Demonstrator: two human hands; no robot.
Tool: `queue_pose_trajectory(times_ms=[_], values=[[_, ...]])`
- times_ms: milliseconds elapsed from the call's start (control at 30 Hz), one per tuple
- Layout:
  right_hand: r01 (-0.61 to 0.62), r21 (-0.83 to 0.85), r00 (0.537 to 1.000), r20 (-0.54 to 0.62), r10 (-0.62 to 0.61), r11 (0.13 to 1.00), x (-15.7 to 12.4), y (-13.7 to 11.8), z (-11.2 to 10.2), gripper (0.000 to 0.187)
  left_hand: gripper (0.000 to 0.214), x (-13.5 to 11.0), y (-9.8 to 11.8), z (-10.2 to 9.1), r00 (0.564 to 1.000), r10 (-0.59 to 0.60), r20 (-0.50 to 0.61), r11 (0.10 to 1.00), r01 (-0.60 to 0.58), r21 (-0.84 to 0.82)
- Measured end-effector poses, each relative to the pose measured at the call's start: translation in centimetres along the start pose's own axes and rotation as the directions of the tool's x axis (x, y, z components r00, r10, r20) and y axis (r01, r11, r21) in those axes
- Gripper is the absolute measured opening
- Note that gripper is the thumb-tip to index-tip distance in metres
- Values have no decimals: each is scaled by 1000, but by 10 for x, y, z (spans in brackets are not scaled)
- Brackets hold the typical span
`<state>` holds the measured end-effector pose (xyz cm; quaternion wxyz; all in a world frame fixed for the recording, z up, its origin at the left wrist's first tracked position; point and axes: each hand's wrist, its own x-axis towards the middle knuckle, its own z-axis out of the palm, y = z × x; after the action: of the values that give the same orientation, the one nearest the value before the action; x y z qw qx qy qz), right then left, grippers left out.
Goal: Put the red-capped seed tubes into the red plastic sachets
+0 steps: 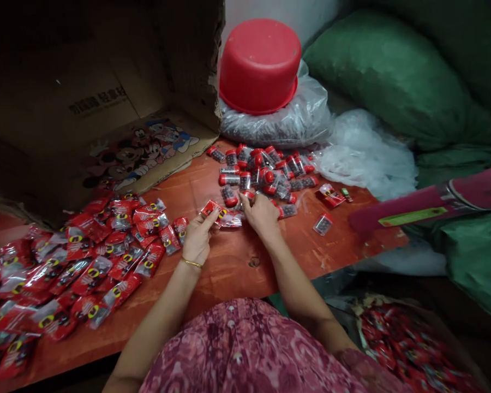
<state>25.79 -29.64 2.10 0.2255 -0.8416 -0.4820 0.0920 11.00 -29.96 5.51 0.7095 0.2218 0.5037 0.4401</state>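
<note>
Taking our hands as the clock's centre, with twelve straight ahead, our left hand (198, 236) pinches a red packet (210, 208) between thumb and fingers, its clear part reaching toward three o'clock. Our right hand (263, 215) is just beside it, fingers bent down at the near edge of the jars (265, 177); a red-lidded jar (248, 194) shows at its fingertips, but we cannot tell whether the fingers grip it. A gold bangle (192, 263) circles our left wrist. The jars lie loosely heaped from twelve to one o'clock on the orange-red table (237, 275). Beyond them, at twelve, a red basin (259, 65) sits upside down on a filled clear bag (282, 117). Filled packets (94, 270) spread in a pile from eight to nine o'clock, some reaching the open carton (118, 71) at ten. At three o'clock, a lone jar (323, 224) lies apart from the heap, and a pink tube (429, 203) slants over the table's edge. At two o'clock we have crumpled plastic (366, 147) and a green sack (393, 71); at four, below the table, a mass of red packs (409, 338).
</note>
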Motion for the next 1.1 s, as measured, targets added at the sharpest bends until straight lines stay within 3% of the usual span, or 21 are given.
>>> queue_pose_trajectory(times_ms=[100,233,333,433,500,600,700,833,1000,1100], values=[[1,-154,1000,28,4,988,10,4,1,42,25,-1,1,2,996,-81,33,996,82,-39],[46,-78,999,10,-46,996,5,18,2,26,19,-6,0,4,982,-182,51,979,186,-88],[84,277,996,-23,-81,957,-9,34,-5,23,17,-9,1,3,977,-204,59,974,208,-88],[58,695,996,7,-88,717,-32,43,-25,26,19,-10,0,1,979,-186,78,979,192,-68],[11,798,989,81,-126,603,-49,42,-42,23,23,-11,-2,1,983,-156,94,985,161,-53],[0,815,963,155,-219,579,-68,36,-61,16,31,-13,-5,3,985,-120,122,992,123,-15],[-60,838,944,224,-241,543,-76,29,-67,14,38,-18,-7,5,986,-99,137,994,93,49],[-195,833,910,350,-221,519,-76,24,-63,17,39,-23,-8,3,993,-2,120,989,-16,148],[-262,838,915,373,-152,479,-76,24,-52,24,35,-21,-10,-1,973,177,149,952,-207,225],[-294,849,909,391,-147,440,-79,23,-42,30,34,-19,-12,1,971,165,171,969,-192,157]])
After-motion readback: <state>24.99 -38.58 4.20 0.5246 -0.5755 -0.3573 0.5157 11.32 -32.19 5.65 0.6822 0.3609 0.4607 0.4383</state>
